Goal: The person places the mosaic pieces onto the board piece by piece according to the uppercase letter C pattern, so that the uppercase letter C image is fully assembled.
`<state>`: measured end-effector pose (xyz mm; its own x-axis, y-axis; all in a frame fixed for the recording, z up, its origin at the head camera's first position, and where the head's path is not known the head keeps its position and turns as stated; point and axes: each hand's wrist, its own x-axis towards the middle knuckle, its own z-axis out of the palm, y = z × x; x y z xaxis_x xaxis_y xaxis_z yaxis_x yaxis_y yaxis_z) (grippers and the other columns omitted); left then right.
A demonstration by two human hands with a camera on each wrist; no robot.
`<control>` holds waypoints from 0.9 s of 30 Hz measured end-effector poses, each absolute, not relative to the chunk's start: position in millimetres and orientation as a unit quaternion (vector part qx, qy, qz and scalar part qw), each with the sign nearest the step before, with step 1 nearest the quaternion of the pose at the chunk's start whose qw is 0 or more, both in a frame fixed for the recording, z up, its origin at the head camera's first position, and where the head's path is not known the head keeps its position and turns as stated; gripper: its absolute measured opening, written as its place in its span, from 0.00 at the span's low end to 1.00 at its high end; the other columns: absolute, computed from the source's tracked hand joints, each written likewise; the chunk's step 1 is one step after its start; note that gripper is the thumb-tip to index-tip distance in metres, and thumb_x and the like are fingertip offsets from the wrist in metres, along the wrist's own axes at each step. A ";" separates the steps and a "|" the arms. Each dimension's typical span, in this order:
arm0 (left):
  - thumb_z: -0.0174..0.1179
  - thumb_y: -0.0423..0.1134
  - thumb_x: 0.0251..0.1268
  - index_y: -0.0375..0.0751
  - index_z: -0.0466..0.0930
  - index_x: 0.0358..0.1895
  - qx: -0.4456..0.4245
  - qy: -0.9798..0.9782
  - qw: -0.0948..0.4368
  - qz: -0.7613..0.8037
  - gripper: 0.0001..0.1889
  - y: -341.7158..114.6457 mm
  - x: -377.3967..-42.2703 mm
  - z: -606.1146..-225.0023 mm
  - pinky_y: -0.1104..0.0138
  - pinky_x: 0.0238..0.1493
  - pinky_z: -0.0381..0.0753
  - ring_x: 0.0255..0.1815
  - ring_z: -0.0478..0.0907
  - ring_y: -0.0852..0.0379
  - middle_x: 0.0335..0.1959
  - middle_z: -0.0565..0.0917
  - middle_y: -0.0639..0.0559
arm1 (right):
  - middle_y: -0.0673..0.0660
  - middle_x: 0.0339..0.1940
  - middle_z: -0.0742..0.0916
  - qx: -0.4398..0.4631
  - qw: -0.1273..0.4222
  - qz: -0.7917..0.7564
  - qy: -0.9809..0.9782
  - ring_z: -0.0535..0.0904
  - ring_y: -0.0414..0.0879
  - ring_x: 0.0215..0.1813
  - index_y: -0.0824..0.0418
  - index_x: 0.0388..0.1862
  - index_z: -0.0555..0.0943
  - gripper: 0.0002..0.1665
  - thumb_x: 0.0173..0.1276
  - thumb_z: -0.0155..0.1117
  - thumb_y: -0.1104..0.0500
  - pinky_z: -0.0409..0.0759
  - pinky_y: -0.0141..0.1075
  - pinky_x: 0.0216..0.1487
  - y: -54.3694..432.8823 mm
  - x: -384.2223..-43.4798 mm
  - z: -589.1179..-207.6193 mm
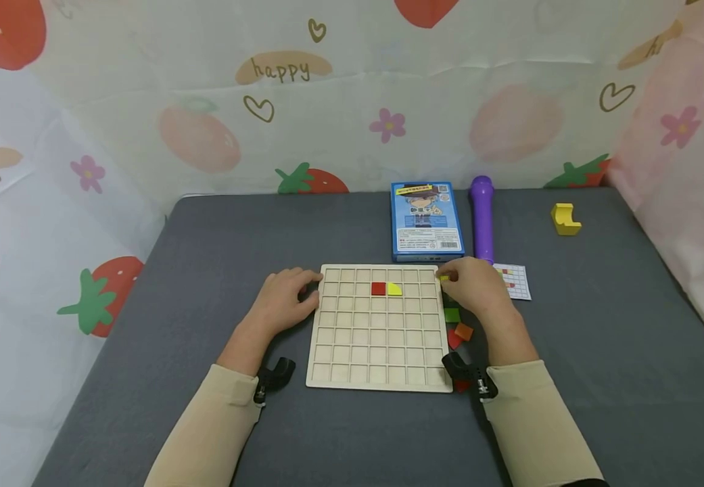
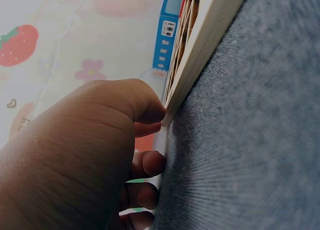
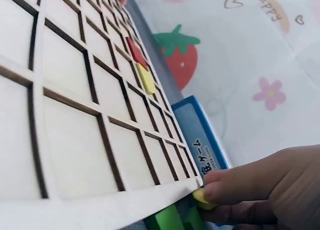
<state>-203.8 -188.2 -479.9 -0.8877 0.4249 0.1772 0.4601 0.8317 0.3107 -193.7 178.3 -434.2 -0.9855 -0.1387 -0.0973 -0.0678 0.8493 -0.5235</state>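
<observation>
Wooden grid board [image 1: 379,336] lies flat on the grey table [image 1: 218,237], between the person's two hands. The left hand [image 1: 287,297] is at the board's left edge near its far-left corner, thumb and forefinger touching the edge without wrapping round it, the other fingers loosely bent. At the board's far-right corner, the right hand [image 1: 476,287] pinches a small yellow piece [image 3: 204,197] between thumb and finger; the grip covers most of it, so its full shape cannot be told.

In the board's second row from the far edge sit a red square [image 1: 379,289] and, in the compartment immediately right of it, a yellow tile [image 1: 394,289] with a slanted corner. Just beside the board's right edge lie a green piece [image 1: 452,315], an orange piece [image 1: 464,331] and a red piece [image 1: 454,339]; more red [image 1: 461,386] shows nearer the board's near-right corner, partly hidden by a black wrist mount [image 1: 470,374].

Beyond the board's far edge, toward its right, lies a blue box [image 1: 427,223], with a purple rod [image 1: 482,216] to the right. A printed card [image 1: 516,282] lies right of the board, partly behind the right hand. A yellow block [image 1: 566,220] rests well apart from the board, beyond it and to the right.
</observation>
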 end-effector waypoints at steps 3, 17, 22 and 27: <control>0.58 0.43 0.72 0.47 0.85 0.61 -0.231 -0.956 0.051 -0.175 0.18 -187.7 -203.8 -479.4 0.56 0.39 0.65 0.34 0.71 0.52 0.32 0.77 0.54 | 0.63 0.45 0.86 -0.056 0.062 -0.330 0.940 0.72 0.49 0.27 0.62 0.62 0.85 0.19 0.77 0.57 0.62 0.68 0.39 0.28 182.8 -193.1 -431.2; 0.58 0.43 0.72 0.47 0.84 0.61 -0.228 -0.956 0.048 -0.176 0.18 -187.6 -206.3 -478.2 0.56 0.38 0.64 0.33 0.70 0.53 0.31 0.75 0.54 | 0.72 0.61 0.77 -0.120 0.121 -0.568 0.805 0.84 0.64 0.53 0.67 0.74 0.72 0.25 0.81 0.50 0.68 0.81 0.44 0.58 166.5 -186.6 -406.9; 0.58 0.43 0.72 0.46 0.84 0.61 -0.224 -0.957 0.045 -0.178 0.18 -187.6 -205.4 -478.5 0.56 0.38 0.64 0.33 0.70 0.52 0.31 0.76 0.53 | 0.72 0.54 0.84 -0.109 0.127 -0.600 0.782 0.85 0.64 0.54 0.71 0.69 0.76 0.22 0.78 0.59 0.68 0.81 0.43 0.57 147.1 -185.9 -407.5; 0.59 0.43 0.72 0.46 0.85 0.61 -0.227 -0.955 0.046 -0.184 0.18 -187.2 -204.8 -479.1 0.56 0.38 0.64 0.33 0.70 0.52 0.31 0.76 0.53 | 0.68 0.61 0.82 -0.112 0.109 -0.603 0.783 0.87 0.56 0.51 0.68 0.67 0.79 0.22 0.77 0.61 0.67 0.81 0.48 0.57 128.1 -184.3 -409.8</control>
